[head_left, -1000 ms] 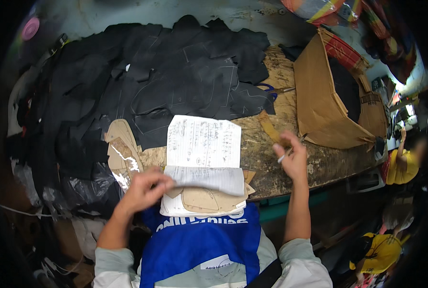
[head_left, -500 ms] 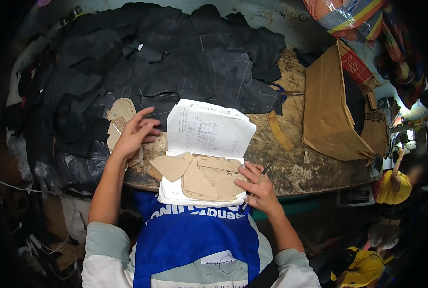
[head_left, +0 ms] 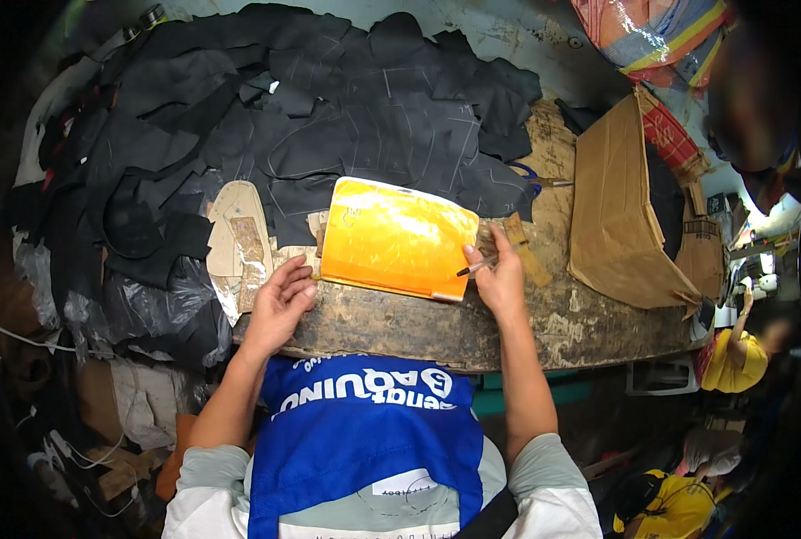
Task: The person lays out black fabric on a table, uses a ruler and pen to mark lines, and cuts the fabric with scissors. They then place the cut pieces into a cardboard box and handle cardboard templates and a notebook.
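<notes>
Your glossy orange-yellow rectangular sheet [head_left: 396, 238] lies flat on the worn wooden workbench [head_left: 544, 323], at its near edge. Your left hand [head_left: 279, 301] rests at the sheet's lower left corner, fingers loosely curled and touching that edge. Your right hand [head_left: 499, 278] sits at the sheet's lower right corner, pinching a thin dark pen [head_left: 477, 267] whose tip points toward the sheet. Behind the sheet spreads a heap of black leather pieces [head_left: 329, 117]; left of it lie tan cardboard templates [head_left: 239, 242]; right of it stands a brown cardboard box [head_left: 620, 207].
</notes>
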A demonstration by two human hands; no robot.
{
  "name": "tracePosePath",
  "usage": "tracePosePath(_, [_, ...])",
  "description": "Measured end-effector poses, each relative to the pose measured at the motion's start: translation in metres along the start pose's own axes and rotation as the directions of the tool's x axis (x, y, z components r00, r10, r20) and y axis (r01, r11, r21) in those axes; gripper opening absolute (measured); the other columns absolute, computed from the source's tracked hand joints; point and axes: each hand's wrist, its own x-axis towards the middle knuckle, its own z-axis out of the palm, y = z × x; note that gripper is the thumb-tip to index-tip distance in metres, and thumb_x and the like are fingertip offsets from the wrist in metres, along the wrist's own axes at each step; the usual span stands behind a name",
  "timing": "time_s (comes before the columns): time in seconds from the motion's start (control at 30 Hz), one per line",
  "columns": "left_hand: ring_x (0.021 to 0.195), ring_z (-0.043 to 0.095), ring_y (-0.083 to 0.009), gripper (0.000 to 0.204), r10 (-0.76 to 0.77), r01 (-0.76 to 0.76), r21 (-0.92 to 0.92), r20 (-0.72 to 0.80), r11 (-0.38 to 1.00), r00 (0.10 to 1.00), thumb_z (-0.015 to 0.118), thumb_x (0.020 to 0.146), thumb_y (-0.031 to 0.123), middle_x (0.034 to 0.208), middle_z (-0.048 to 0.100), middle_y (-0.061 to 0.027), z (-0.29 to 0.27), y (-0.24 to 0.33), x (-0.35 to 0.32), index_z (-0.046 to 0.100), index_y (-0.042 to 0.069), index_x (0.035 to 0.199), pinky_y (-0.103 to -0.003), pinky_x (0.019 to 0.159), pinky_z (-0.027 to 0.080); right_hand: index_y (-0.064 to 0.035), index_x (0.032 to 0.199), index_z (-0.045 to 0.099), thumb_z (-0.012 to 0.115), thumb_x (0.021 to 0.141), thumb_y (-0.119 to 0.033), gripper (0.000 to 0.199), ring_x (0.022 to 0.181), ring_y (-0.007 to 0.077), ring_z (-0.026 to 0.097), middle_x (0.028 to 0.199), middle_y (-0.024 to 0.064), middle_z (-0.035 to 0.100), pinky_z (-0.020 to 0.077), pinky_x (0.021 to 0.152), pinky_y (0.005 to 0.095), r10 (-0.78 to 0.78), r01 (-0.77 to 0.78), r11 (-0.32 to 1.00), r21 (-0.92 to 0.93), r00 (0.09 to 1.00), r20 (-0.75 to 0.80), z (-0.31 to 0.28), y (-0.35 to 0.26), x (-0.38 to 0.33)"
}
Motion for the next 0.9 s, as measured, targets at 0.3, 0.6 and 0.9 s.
tracePosePath(0.3, [0.105,0.05,-0.0179,0.066,0.175,-0.146,0.279,-0.079,0.949,0.981,0.066,0.079,0.005,0.118,0.05,-0.0142,0.022,0.002,0.016,0.033,-0.002,0.136,-0.027,0.08,0.048,0.012,0.127,0.039,0.064,0.084,-0.012,0.055,0.1,0.0192,0.057,0.109,0.0171,0.059,0.0442,0.086,0.0292,0.254,-0.262,0.709,0.655,0.961,0.109,0.002,-0.012,-0.049])
tracePosePath(0.6, [0.107,0.05,-0.0186,0.067,0.264,-0.263,0.037,-0.041,0.964,0.964,0.065,0.081,0.008,0.12,0.049,-0.0165,0.035,0.015,0.032,0.03,-0.003,0.137,-0.027,0.086,0.044,0.0076,0.128,0.04,0.066,0.079,-0.002,0.056,0.102,0.018,0.055,0.108,0.0124,0.058,0.0415,0.09,0.0297,0.123,-0.142,0.735,0.663,0.99,0.075,0.0,-0.011,-0.05])
tracePosePath(0.9, [0.095,0.057,-0.0169,0.065,0.199,-0.226,-0.275,-0.122,0.935,0.972,0.036,0.096,0.045,0.098,0.06,-0.0133,0.027,0.012,0.032,0.023,-0.004,0.137,-0.03,0.089,0.042,0.008,0.116,0.049,0.065,0.083,-0.009,0.041,0.09,0.0213,0.062,0.095,0.014,0.062,0.0484,0.084,0.0351,-0.083,-0.174,0.365,0.914,0.972,0.219,-0.014,-0.001,-0.054])
